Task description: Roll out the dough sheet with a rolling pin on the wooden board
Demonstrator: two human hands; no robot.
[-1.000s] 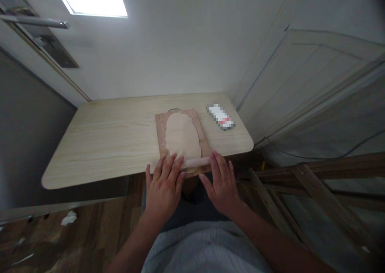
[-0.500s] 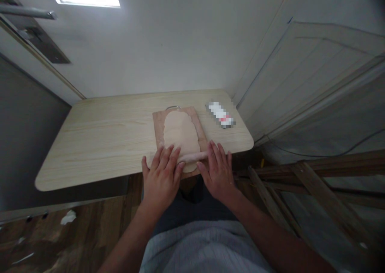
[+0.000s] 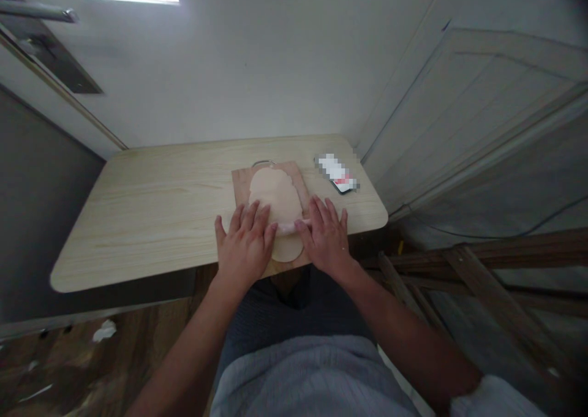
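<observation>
A pale sheet of dough [image 3: 273, 187] lies flat on a wooden cutting board [image 3: 241, 181] that has a metal handle at its far end. Across the near part of the dough runs a floury rolling pin [image 3: 287, 228], mostly covered by my hands. My left hand [image 3: 245, 242] rests on its left end, fingers spread and stretched forward. On its right end lies my right hand [image 3: 326, 236], palm down with the fingers extended and the thumb towards the middle. Neither hand wraps round the pin.
The board sits at the front edge of a light wood table [image 3: 151, 202]. A phone [image 3: 337, 173], its screen blurred out, lies at the right. A white door with a handle [image 3: 41, 11] stands behind, and a wooden frame [image 3: 487, 282] at the lower right.
Both hands have moved forward, away from my body, with the rolling pin. More of the dough's near end shows behind it.
</observation>
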